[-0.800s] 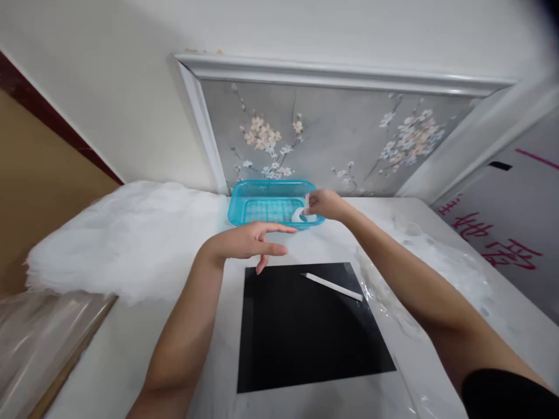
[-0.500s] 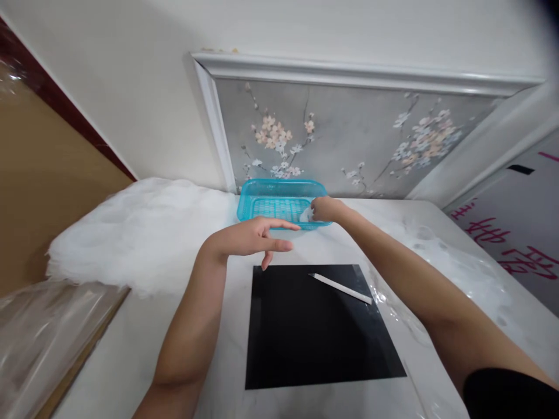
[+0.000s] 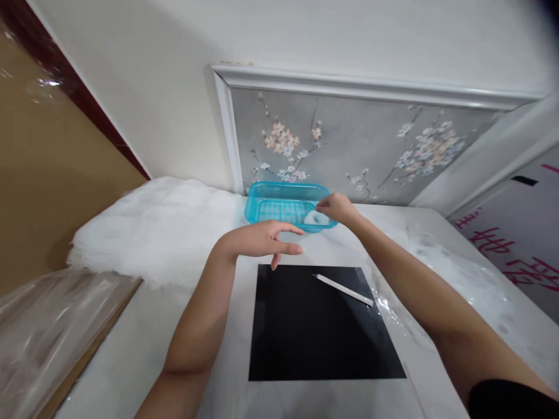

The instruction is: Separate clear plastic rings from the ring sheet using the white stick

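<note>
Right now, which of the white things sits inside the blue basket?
The white roll, at the right end of the blue basket, beside the right hand. The white pencil and white gauzy pile lie outside it.

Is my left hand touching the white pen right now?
Apart: the head view shows a plain gap, with white table and black sheet visible between the left hand and the white pen.

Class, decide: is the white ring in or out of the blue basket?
In: the white ring sits within the rim of the blue basket, at its right end, near the right hand.
</note>
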The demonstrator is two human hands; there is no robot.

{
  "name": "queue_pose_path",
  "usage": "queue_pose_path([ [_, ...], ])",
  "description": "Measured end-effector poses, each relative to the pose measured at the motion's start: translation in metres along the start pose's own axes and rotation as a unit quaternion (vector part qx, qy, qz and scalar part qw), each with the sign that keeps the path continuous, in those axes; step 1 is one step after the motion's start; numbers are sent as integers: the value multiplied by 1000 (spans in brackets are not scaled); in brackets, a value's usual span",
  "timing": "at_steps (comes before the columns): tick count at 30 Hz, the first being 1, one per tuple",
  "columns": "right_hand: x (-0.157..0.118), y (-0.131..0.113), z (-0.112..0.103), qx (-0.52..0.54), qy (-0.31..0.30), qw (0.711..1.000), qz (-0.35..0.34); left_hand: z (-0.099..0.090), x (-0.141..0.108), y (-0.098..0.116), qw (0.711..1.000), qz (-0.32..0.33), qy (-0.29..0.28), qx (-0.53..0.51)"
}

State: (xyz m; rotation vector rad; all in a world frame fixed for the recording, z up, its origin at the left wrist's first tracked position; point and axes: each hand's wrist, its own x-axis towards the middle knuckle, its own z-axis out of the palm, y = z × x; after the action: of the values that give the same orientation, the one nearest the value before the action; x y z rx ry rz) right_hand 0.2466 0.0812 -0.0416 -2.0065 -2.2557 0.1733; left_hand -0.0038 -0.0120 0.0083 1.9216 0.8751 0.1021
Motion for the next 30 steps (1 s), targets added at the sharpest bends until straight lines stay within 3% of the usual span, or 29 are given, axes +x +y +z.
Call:
queue_pose_path([
  [3, -46, 3, -2, 89, 53, 994, -28, 8, -7, 5, 998, -9, 29, 50],
  [6, -109, 14, 14, 110, -49, 991, -53, 18, -39, 18, 978, -42, 123, 162],
  [9, -163, 32, 41, 71, -91, 993, -11, 18, -88, 31, 939, -103, 266, 192],
  [12, -190, 46, 63, 93, -134, 986, -12, -4, -119, 23, 867, -194, 394, 235],
  [14, -197, 47, 70, 111, -157, 981, -26, -26, -121, 3, 808, -314, 384, 318],
  [15, -199, 45, 72, 117, -159, 980, -31, -37, -119, -10, 787, -370, 342, 357],
  [18, -204, 33, 72, 139, -136, 980, -34, -54, -111, -50, 773, -427, 282, 374],
  [21, -212, 18, 72, 185, -122, 974, -41, -54, -117, -73, 761, -416, 278, 412],
  [26, -231, 4, 74, 321, -121, 938, -58, -56, -138, -75, 756, -374, 274, 462],
  [30, -250, -7, 47, 425, -127, 895, -48, -55, -137, -79, 761, -353, 259, 479],
])
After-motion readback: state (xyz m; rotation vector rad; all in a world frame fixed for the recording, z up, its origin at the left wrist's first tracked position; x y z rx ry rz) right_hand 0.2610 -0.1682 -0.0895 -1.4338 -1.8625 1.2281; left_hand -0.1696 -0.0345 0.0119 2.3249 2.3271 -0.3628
